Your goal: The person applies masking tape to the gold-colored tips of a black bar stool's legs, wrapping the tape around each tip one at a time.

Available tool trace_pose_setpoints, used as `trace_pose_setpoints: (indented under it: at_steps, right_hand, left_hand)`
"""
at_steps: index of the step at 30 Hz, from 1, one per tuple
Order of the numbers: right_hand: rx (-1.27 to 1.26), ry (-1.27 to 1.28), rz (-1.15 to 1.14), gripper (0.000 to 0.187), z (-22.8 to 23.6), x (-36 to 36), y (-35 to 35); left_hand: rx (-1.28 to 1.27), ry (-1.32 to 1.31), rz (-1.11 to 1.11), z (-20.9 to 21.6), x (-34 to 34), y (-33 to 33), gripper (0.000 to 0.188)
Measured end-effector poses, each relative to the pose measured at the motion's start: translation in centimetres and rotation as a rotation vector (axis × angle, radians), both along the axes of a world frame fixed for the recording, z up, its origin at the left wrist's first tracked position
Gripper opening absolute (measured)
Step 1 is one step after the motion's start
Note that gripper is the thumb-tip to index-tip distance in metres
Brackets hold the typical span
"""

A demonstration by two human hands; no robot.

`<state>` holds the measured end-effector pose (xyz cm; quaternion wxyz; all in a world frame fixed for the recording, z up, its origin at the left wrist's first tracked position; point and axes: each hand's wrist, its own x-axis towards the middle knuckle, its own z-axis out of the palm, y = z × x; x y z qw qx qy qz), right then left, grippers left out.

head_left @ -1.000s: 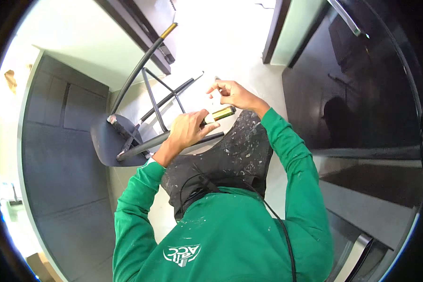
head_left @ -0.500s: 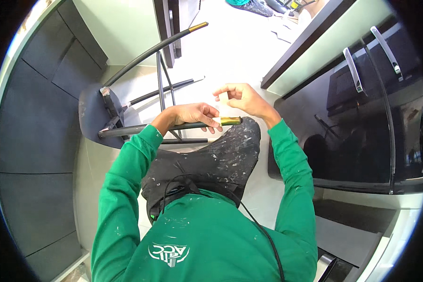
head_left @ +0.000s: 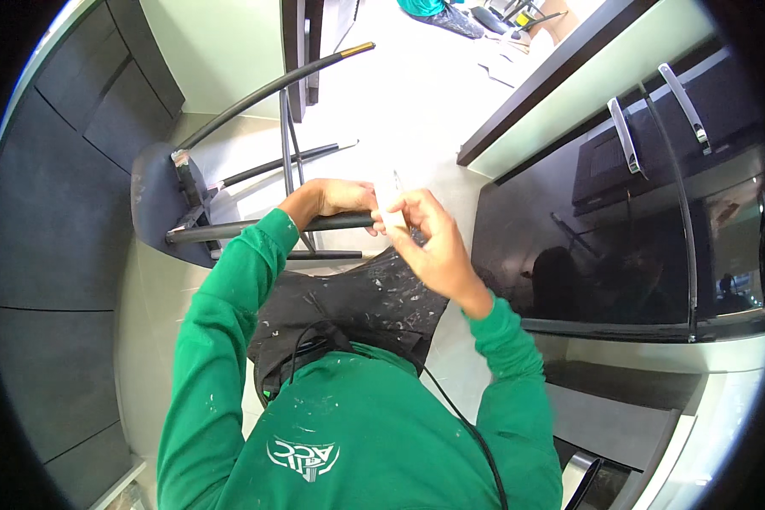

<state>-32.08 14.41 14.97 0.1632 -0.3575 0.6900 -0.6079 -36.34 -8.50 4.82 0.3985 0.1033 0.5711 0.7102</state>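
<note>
A dark chair with long round legs lies tipped over on the floor, its seat (head_left: pixel 155 204) toward the left. One of its black legs (head_left: pixel 255 229) points right across my lap. My left hand (head_left: pixel 344 197) is closed over that leg near its end. Between the fingers of my right hand (head_left: pixel 440 248) is a pale strip of tape (head_left: pixel 393 219), held against the leg's end. The gold tip there is hidden behind my right hand and the tape. Another leg of the chair shows its gold tip (head_left: pixel 357 50) at the top.
Dark cabinet fronts (head_left: pixel 51 229) line the left side. A glossy black refrigerator (head_left: pixel 603 255) with two silver handles stands at the right. Beyond the doorway post (head_left: pixel 295 51), a person (head_left: pixel 442 15) in green and paint-marked trousers is on the floor.
My right hand has moved left and down with the tape, from above the leg onto its end. The gold tip there has become covered. My left hand still holds the leg.
</note>
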Motion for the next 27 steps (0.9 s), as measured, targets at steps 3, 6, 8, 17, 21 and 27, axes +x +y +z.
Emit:
trace_pose_setpoints:
  at_steps: [3,6,8,17,21,27]
  right_hand:
    - [-0.018,-0.039,-0.095,0.038,-0.9,3.0,1.9]
    - [-0.101,-0.104,-0.159,0.06,-1.7,5.8,2.4]
    - [-0.091,-0.126,-0.213,0.077,-2.8,7.2,3.1]
    - [0.097,-0.094,-0.485,0.049,-9.1,8.5,4.6]
    - [0.129,-0.058,-0.506,0.043,-10.5,6.6,4.4]
    - [0.149,-0.088,-0.532,0.035,-13.4,4.5,4.0]
  left_hand:
    - [0.086,-0.122,0.168,0.4,0.1,1.9,0.028]
    - [-0.009,-0.041,0.071,0.4,0.0,1.6,0.031]
    - [-0.086,-0.051,0.036,-0.3,-0.5,1.1,0.035]
    - [-0.209,0.167,0.053,0.9,0.0,1.9,0.033]
    - [-0.311,0.304,0.036,2.2,0.4,2.6,0.031]
    - [-0.81,0.806,0.051,3.7,2.8,4.8,0.039]
